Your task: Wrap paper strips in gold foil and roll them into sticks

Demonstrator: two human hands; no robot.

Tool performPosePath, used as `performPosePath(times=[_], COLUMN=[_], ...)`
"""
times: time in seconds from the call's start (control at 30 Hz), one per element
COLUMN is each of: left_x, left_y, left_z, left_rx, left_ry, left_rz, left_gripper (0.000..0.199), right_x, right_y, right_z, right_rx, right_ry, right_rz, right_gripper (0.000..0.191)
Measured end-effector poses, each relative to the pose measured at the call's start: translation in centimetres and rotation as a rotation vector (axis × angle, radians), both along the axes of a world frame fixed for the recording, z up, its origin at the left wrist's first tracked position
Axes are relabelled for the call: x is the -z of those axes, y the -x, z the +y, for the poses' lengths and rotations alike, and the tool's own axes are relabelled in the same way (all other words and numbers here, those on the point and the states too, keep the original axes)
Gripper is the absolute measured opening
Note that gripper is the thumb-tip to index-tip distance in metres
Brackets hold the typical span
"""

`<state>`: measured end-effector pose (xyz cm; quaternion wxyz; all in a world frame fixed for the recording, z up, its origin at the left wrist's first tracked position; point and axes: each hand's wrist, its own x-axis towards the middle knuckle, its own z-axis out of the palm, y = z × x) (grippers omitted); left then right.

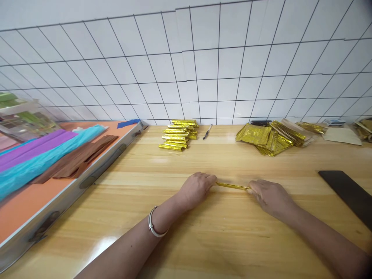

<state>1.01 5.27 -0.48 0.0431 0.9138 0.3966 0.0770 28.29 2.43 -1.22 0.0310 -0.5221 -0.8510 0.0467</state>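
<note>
A narrow folded strip of gold foil paper [232, 186] stretches between my two hands, low over the wooden table. My left hand [197, 189], with a silver bangle on its wrist, pinches the strip's left end. At the other end, my right hand [269, 197] has its fingers closed on the strip. The fingers cover both ends. Beyond my left hand lies a stack of folded gold paper strips [177, 136]. Farther back on the right is a loose pile of flat gold foil sheets [255, 135].
A pen [207, 132] lies near the tiled wall [203, 58]. On the left, an orange-topped box [95, 161] carries purple, turquoise and brown crepe paper [84, 155]. A clear container [26, 116] stands behind it. At right are a black flat board [345, 193] and a beige sheet [343, 135].
</note>
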Motion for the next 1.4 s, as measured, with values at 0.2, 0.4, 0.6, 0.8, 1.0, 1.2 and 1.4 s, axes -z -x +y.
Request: performPosePath(times=[0.2, 0.4, 0.6, 0.8, 1.0, 1.2, 1.4], left_x=[0.1, 0.1, -0.7, -0.7, -1.0, -1.1, -1.1], left_y=[0.1, -1.5, -2.5, -3.1, -2.1, -1.2, -0.7], left_z=[0.3, -0.9, -2.1, -2.4, -1.9, -1.5, -1.1], left_rx=[-0.002, 0.089, 0.1, 0.173, 0.134, 0.188, 0.157], left_ry=[-0.048, -0.081, -0.116, -0.157, -0.115, 0.05, 0.12], left_rz=[0.049, 0.044, 0.027, -0.031, -0.025, -0.068, -0.067], left_gripper=[0.011, 0.006, 0.009, 0.01, 0.011, 0.026, 0.039], right_x=[-0.5, -0.3, -0.2, -0.1, -0.5, -0.8, -0.5], right_y=[0.5, 3.0, 3.9, 4.2, 3.0, 2.0, 1.6], right_z=[0.4, -0.4, -1.0, -1.2, -1.2, -1.2, -1.1], right_rx=[-0.1, -0.168, -0.206, -0.248, -0.233, -0.216, -0.116], right_ry=[-0.149, -0.275, -0.235, -0.226, -0.109, -0.047, 0.032], right_rz=[-0.029, 0.017, 0.066, 0.088, 0.102, 0.121, 0.191], right_gripper=[0.02, 0.029, 0.025, 0.025, 0.025, 0.027, 0.025])
